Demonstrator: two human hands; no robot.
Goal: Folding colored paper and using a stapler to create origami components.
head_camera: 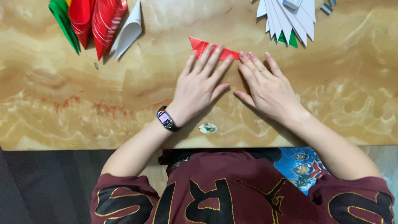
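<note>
**Red paper pressed flat under 2 open hands**

The left hand [200,85] is laid palm down on the table [83,83], fingers spread and stretched forward, the wrist bent slightly inward. Its fingertips are pressed onto a red paper [199,43], a thin folded piece with a sharp point at its left end, lying near the middle of the far half of the table. Nothing is grasped; the hand is flat and unclenched. A dark band [166,119] with a small lit screen is worn on that wrist.

The right hand [267,87] is also held flat and open, fingers straight, thumb angled toward the left hand. Its index fingertip is set just at the right tip of the red paper.

The table surface is seen as glossy, marbled stone in tan and cream. Folded paper cones in green, red and white [95,23] are laid at the far left, and white pointed pieces [286,20] at the far right. A small oval sticker [207,128] is stuck near the front edge.
</note>
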